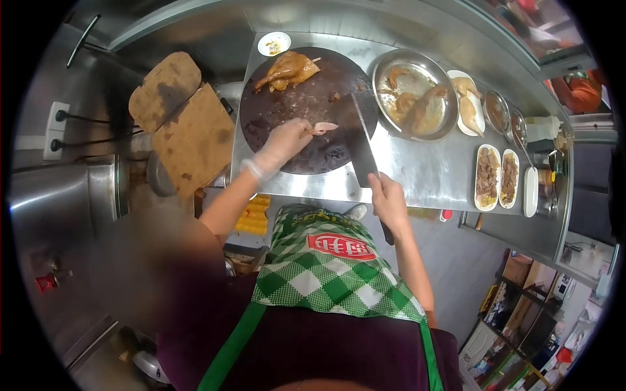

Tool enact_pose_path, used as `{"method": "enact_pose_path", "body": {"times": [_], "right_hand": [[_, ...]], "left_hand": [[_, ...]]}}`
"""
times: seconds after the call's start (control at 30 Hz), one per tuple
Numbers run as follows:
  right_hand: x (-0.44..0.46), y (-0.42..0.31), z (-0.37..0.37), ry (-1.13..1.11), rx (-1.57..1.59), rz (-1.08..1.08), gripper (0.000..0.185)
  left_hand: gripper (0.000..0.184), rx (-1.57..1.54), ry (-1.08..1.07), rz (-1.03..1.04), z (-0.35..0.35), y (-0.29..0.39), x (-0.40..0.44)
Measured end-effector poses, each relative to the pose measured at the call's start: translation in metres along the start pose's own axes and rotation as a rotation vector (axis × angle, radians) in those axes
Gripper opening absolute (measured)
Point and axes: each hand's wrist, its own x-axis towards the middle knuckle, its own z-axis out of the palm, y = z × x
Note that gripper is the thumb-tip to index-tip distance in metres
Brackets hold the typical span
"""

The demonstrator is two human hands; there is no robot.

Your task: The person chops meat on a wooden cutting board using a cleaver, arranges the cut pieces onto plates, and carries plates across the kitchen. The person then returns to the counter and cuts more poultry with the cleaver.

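Note:
My left hand (290, 140), in a clear plastic glove, pinches a small pale piece of meat (323, 128) over the round dark chopping board (274, 111). My right hand (389, 199) is closed round the handle of a broad cleaver (360, 143). The cleaver's blade reaches over the right side of the board, apart from the meat. At the back of the board lies a browned, roasted piece of poultry (287, 71) with a bone end showing. A small dark scrap (334, 97) sits close to the blade's tip.
A steel bowl (450, 124) holding poultry pieces and liquid stands right of the board. Beyond it are a white tray (482, 127) with pale poultry and dishes of chopped meat (487, 177). A small white plate (274, 36) stands behind. Cardboard (195, 140) lies at left.

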Motion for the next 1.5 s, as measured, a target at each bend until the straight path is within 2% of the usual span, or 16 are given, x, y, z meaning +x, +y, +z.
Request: {"method": "enact_pose_path", "body": {"times": [0.1,0.17,0.27,0.33,0.47,0.57,0.63,0.7,0.8,0.87,0.93,1.03,1.07,1.3,1.4,1.5], "right_hand": [[0.006,-0.023,0.009,0.044,-0.206,-0.208,0.027],[0.007,-0.046,0.016,0.03,-0.226,-0.19,0.028],[0.016,-0.049,0.033,-0.03,-0.375,-0.186,0.029],[0.027,-0.039,0.044,-0.138,-0.488,-0.124,0.031],[0.026,-0.033,0.04,-0.165,-0.444,-0.097,0.033],[0.015,-0.004,0.017,-0.21,-0.128,-0.013,0.034],[-0.002,0.004,-0.009,-0.302,0.269,0.281,0.034],[-0.02,0.033,-0.021,-0.219,0.405,0.321,0.032],[-0.046,0.051,-0.042,-0.103,0.558,0.426,0.03],[-0.065,0.065,-0.052,-0.033,0.638,0.45,0.028],[-0.086,0.074,-0.066,0.082,0.696,0.503,0.028],[-0.12,0.1,-0.079,0.22,0.782,0.544,0.026],[-0.132,0.109,-0.084,0.255,0.814,0.528,0.026],[-0.207,0.195,-0.127,0.593,1.029,0.518,0.026],[-0.236,0.233,-0.157,0.662,1.065,0.532,0.026],[-0.259,0.27,-0.192,0.706,1.091,0.55,0.026]], "left_hand": [[0.026,-0.106,0.135,-0.251,0.0,0.013,-0.016],[0.029,-0.156,0.202,-0.346,0.002,0.011,-0.02],[0.026,0.003,0.325,-0.171,0.001,0.016,-0.026],[0.024,0.08,0.295,-0.109,0.007,0.016,-0.026],[0.021,0.116,0.318,-0.058,0.011,0.013,-0.016],[0.018,0.079,0.201,-0.152,0.002,0.005,-0.022],[0.019,-0.102,0.199,-0.206,0.001,-0.005,-0.027],[0.024,-0.203,0.145,-0.264,0.005,-0.018,-0.028],[0.028,-1.054,-0.136,-0.669,-0.005,-0.014,-0.016],[0.029,-1.222,-0.197,-0.708,-0.007,0.015,-0.005],[0.028,-1.228,-0.297,-0.564,0.003,0.049,0.014],[0.028,-1.017,-0.386,-0.561,0.039,0.104,0.047],[0.029,-1.064,-0.446,-0.521,0.053,0.122,0.055],[0.032,-0.905,-0.728,-0.228,0.209,0.281,0.114],[0.03,-0.928,-0.741,-0.276,0.264,0.359,0.124],[0.028,-0.947,-0.722,-0.174,0.335,0.394,0.131]]}}
